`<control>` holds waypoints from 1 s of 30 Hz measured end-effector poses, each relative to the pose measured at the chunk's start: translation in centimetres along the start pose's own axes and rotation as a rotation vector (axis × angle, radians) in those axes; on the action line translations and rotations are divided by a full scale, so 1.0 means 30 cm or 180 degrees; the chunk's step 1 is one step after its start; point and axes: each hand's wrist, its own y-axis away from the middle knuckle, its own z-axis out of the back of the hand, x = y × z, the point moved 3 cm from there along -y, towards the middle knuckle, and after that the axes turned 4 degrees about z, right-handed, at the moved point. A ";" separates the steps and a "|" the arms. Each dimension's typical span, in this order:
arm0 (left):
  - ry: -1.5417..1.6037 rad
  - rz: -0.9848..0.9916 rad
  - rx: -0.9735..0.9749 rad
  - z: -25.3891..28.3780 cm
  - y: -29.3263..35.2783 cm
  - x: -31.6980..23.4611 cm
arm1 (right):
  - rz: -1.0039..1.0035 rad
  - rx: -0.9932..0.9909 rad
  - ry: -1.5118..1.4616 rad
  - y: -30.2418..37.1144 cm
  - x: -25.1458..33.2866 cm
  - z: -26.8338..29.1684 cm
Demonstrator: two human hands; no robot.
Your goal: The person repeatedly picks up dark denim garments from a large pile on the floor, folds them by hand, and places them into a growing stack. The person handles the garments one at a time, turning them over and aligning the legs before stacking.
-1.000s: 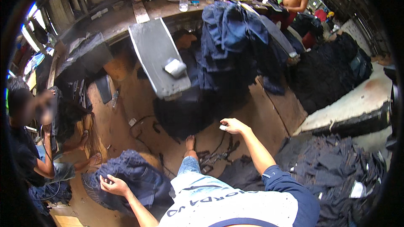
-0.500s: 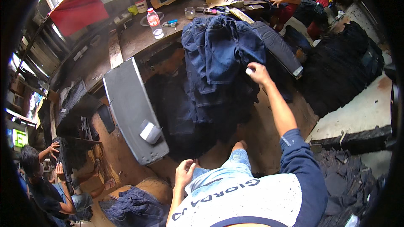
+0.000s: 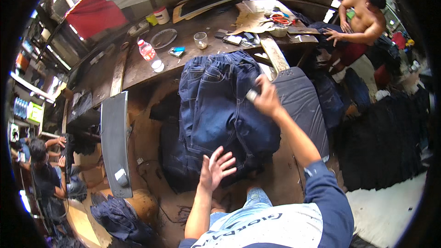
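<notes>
A dark blue pair of jeans (image 3: 209,119) with an elastic-looking waist lies on top of a denim pile in front of me. My right hand (image 3: 267,98) hovers over its right side, slightly blurred, closed around a small whitish object (image 3: 251,95) whose kind I cannot make out. Above the lower part of the jeans, my left hand (image 3: 217,167) is open, its fingers spread and nothing in it. Whether either hand touches the cloth is unclear.
Long dark padded boards (image 3: 114,138) (image 3: 301,110) flank the pile. On the wooden table (image 3: 133,71) stand a bottle (image 3: 149,55), a glass (image 3: 200,41) and red-handled scissors (image 3: 280,19). Co-workers sit at upper right (image 3: 365,23) and lower left (image 3: 43,174). Dark cloth (image 3: 381,142) is heaped right.
My left hand has risen from beside my lap to over the jeans, its fingers spreading. My right hand has shifted left and toward me with the whitish object. The view has turned.
</notes>
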 end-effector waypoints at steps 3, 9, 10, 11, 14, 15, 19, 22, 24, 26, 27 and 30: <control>0.0690 -0.0542 0.0172 -0.148 -0.127 -0.162 | 0.0305 0.2466 -0.2184 0.070 0.272 -0.015; -0.0352 -0.1017 -0.1088 -0.203 -0.018 -0.175 | -0.0519 -0.0243 0.0742 -0.384 -0.274 -0.157; -0.0272 -0.1185 -0.1143 -0.204 0.024 -0.137 | -0.1190 0.0057 0.0981 -0.388 -0.392 -0.226; -0.0295 -0.1221 -0.1247 -0.201 0.077 -0.091 | -0.1900 0.0351 0.1136 -0.403 -0.485 -0.281; -0.0004 -0.1286 -0.1843 -0.167 0.215 0.056 | -0.1004 0.0667 0.0854 -0.383 -0.433 -0.320; 0.0288 -0.1290 -0.1941 -0.155 0.257 0.095 | -0.0441 0.0204 0.0557 -0.344 -0.320 -0.262; 0.1115 -0.1577 -0.1019 -0.117 0.333 0.174 | 0.1598 0.1154 -0.0366 0.110 0.384 -0.082; 0.0346 -0.1653 -0.1136 -0.044 0.397 0.197 | 0.1758 0.3843 -0.1098 0.608 0.676 0.017; 0.0675 -0.0881 -0.1764 0.005 0.444 0.317 | 0.2070 0.4447 -0.2219 0.767 0.642 0.015; 0.0428 -0.0755 -0.1872 0.005 0.574 0.441 | 0.2041 0.4241 -0.3112 0.704 0.454 -0.063; -0.0162 -0.1080 -0.2485 -0.009 0.637 0.522 | 0.1194 0.3406 -0.2986 0.623 0.327 -0.120; -0.0609 -0.0723 -0.2669 -0.067 0.785 0.704 | 0.0548 0.0858 -0.0837 0.201 -0.074 -0.247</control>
